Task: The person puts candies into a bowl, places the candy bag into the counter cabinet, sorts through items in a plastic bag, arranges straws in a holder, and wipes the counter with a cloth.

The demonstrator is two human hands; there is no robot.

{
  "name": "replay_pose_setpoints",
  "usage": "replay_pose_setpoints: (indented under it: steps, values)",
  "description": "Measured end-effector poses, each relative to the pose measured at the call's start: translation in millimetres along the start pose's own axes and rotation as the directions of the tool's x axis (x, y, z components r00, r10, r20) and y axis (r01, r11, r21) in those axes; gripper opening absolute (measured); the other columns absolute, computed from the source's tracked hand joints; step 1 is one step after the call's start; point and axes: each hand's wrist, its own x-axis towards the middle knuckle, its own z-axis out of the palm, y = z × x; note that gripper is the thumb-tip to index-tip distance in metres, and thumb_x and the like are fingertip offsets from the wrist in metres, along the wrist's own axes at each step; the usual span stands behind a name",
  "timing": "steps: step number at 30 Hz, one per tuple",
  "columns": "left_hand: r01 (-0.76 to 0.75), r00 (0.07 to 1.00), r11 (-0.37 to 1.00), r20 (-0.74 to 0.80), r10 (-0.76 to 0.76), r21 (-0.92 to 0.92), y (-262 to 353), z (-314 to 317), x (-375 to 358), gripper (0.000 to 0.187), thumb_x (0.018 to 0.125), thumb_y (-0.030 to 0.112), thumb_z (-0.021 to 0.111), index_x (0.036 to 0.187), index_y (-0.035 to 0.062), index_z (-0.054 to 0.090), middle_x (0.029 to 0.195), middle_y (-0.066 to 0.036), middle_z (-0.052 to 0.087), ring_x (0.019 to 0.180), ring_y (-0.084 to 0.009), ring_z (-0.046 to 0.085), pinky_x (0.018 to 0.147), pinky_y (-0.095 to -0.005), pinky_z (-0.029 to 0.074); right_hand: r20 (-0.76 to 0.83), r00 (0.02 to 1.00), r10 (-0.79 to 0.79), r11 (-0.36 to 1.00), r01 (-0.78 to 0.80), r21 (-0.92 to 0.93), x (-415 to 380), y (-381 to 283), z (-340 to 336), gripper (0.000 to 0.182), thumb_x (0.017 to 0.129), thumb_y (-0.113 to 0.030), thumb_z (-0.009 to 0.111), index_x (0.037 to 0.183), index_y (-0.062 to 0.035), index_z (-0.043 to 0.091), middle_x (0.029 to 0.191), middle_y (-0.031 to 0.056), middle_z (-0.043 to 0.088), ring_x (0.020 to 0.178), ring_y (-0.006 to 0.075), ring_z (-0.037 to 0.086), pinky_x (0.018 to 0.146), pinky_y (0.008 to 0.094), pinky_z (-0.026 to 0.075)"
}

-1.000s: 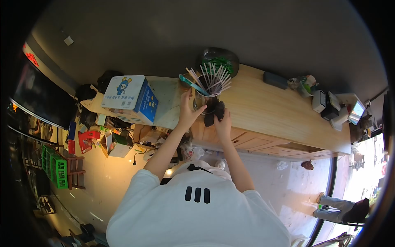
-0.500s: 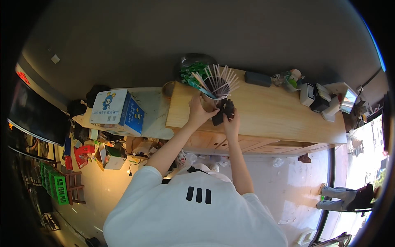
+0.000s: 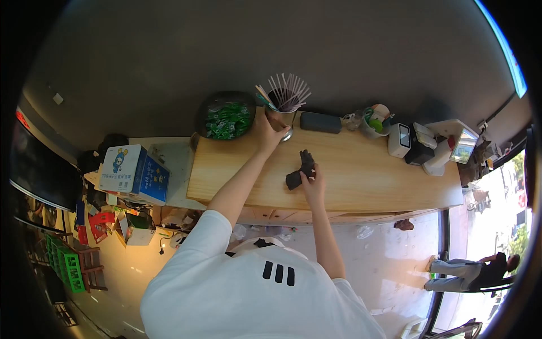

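Note:
My left hand [image 3: 267, 134] is wrapped round a metallic cup [image 3: 282, 117] near the back edge of the wooden counter [image 3: 361, 169]. Thin pale straws [image 3: 292, 90] fan out of the cup's top, with a few thicker teal and tan sticks at their left. Lower down, my right hand [image 3: 314, 182] grips a crumpled dark cloth [image 3: 306, 164] over the counter top. Just left of the cup stands a dark bowl [image 3: 201, 120] full of small green packets [image 3: 228, 121].
A dark grey oblong case [image 3: 320, 122] lies right of the cup. Farther right are a tub with green contents [image 3: 374, 125], a white device [image 3: 399, 140] and a screen stand [image 3: 446, 152]. A blue and white carton [image 3: 135, 175] sits left. A person [image 3: 468, 274] is at the far right.
My left hand has carried the cup of straws back, away from my body. My right hand has separated from it with the dark cloth, lower over the counter. The view has shifted.

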Motion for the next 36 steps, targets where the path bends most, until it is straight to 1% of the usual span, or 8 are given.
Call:
replay_pose_setpoints:
  steps: [7, 9, 14, 16, 20, 22, 33, 36]
  values:
    - [-0.047, 0.997, 0.998, -0.067, 0.049, 0.030, -33, 20, 15, 0.096, 0.058, 0.025, 0.084, 0.132, -0.0043, 0.031, 0.118, -0.023, 0.048, 0.111, -0.0372, 0.047, 0.091, -0.0436, 0.040, 0.085, 0.996, 0.019, 1.000, -0.020, 0.016, 5, 2, -7, 0.044, 0.080, -0.003, 0.065, 0.120, 0.0023, 0.047, 0.100, 0.0125, 0.056, 0.082, 0.0162, 0.057, 0.064, 0.0260, 0.051]
    - [0.126, 0.992, 0.988, 0.037, -0.123, -0.092, -37, 22, 16, 0.095, 0.060, 0.023, 0.083, 0.133, -0.0043, 0.030, 0.117, -0.023, 0.049, 0.110, -0.0359, 0.049, 0.090, -0.0437, 0.041, 0.078, 0.997, -0.007, 0.999, 0.004, 0.038, 7, 9, -6, 0.043, 0.079, -0.003, 0.065, 0.118, 0.0022, 0.048, 0.099, 0.0128, 0.055, 0.081, 0.0180, 0.059, 0.063, 0.0269, 0.051]
    - [-0.067, 0.968, 0.989, -0.234, 0.096, 0.129, 2, 3, -15, 0.079, 0.069, 0.017, 0.075, 0.132, -0.0051, 0.033, 0.115, -0.020, 0.050, 0.111, -0.0354, 0.046, 0.095, -0.0426, 0.035, 0.069, 0.998, 0.013, 0.994, -0.021, 0.111, 9, 15, -4, 0.042, 0.079, -0.001, 0.064, 0.118, 0.0017, 0.049, 0.100, 0.0132, 0.053, 0.082, 0.0197, 0.059, 0.063, 0.0277, 0.049]
    - [-0.113, 0.981, 0.974, 0.175, 0.079, 0.196, 21, -22, -44, 0.050, 0.076, 0.009, 0.067, 0.120, 0.0006, 0.046, 0.112, -0.017, 0.051, 0.107, -0.0335, 0.046, 0.091, -0.0420, 0.036, 0.049, 0.998, -0.029, 0.999, 0.030, -0.013, 11, -5, -11, 0.042, 0.079, 0.001, 0.061, 0.119, 0.0012, 0.050, 0.105, 0.0142, 0.052, 0.082, 0.0235, 0.059, 0.066, 0.0307, 0.049]
    - [-0.211, 0.878, 0.939, 0.475, 0.059, 0.273, 50, -65, -79, 0.033, 0.075, 0.007, 0.063, 0.107, 0.0047, 0.053, 0.108, -0.014, 0.052, 0.103, -0.0312, 0.047, 0.086, -0.0411, 0.037, 0.064, 0.940, -0.336, 0.852, 0.332, -0.405, 12, -45, -8, 0.044, 0.077, 0.000, 0.060, 0.121, -0.0026, 0.054, 0.110, 0.0181, 0.048, 0.089, 0.0323, 0.054, 0.074, 0.0354, 0.048]
    - [-0.280, 0.803, 0.885, 0.596, 0.004, 0.372, 53, -77, -88, 0.031, 0.075, 0.011, 0.063, 0.105, 0.0049, 0.055, 0.104, -0.011, 0.052, 0.101, -0.0277, 0.047, 0.085, -0.0404, 0.036, 0.227, 0.914, -0.337, 0.827, 0.402, -0.393, 3, -59, 11, 0.048, 0.076, 0.001, 0.060, 0.123, -0.0070, 0.054, 0.113, 0.0188, 0.046, 0.097, 0.0350, 0.053, 0.078, 0.0389, 0.048]
    - [-0.369, 0.838, 0.751, 0.545, 0.014, 0.548, 54, -160, -116, 0.020, 0.075, 0.011, 0.054, 0.093, 0.0076, 0.062, 0.100, -0.010, 0.054, 0.099, -0.0244, 0.048, 0.082, -0.0367, 0.037, 0.452, 0.770, -0.450, 0.663, 0.627, -0.408, -38, -72, 80, 0.049, 0.073, 0.000, 0.060, 0.121, -0.0092, 0.056, 0.109, 0.0188, 0.047, 0.099, 0.0351, 0.053, 0.075, 0.0398, 0.051]
    - [-0.220, 0.887, 0.838, 0.461, -0.042, 0.499, 62, -191, -119, 0.025, 0.074, 0.010, 0.059, 0.099, 0.0093, 0.060, 0.102, -0.008, 0.053, 0.100, -0.0247, 0.047, 0.082, -0.0376, 0.036, 0.402, 0.801, -0.443, 0.702, 0.589, -0.400, -18, -51, 98, 0.047, 0.073, 0.002, 0.057, 0.120, -0.0061, 0.056, 0.110, 0.0196, 0.048, 0.101, 0.0372, 0.052, 0.079, 0.0417, 0.050]
